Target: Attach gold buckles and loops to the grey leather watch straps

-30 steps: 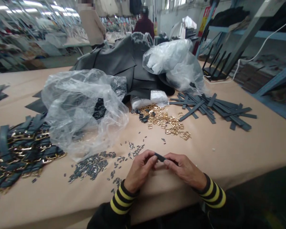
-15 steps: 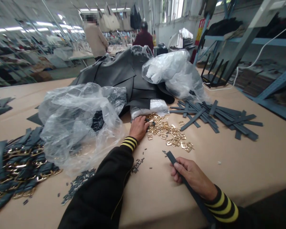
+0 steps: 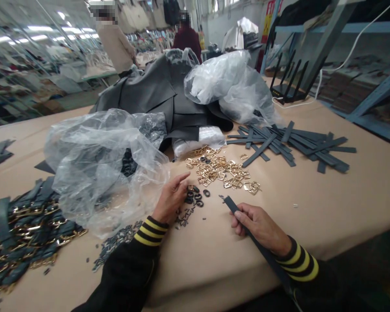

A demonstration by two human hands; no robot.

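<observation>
My right hand is closed round a long dark strap, its end pointing up and left between thumb and fingers. Beside a small group of black oval rings is my left hand, index finger stretched out, the lower fingers partly hidden; whether they touch a ring cannot be made out. Gold buckles lie in a loose pile beyond both hands. Small dark pieces are scattered under my left hand, and a larger heap of them lies by my left sleeve.
Crumpled clear plastic bags and dark sheet material fill the table's middle and back. Loose dark straps lie at right, finished-looking straps with buckles at left. A black router stands at back right. Two people are further off.
My left hand has drawn back from the buckle pile toward me, and black oval rings now lie beside it. My right hand still holds the strap. The view has shifted slightly.
</observation>
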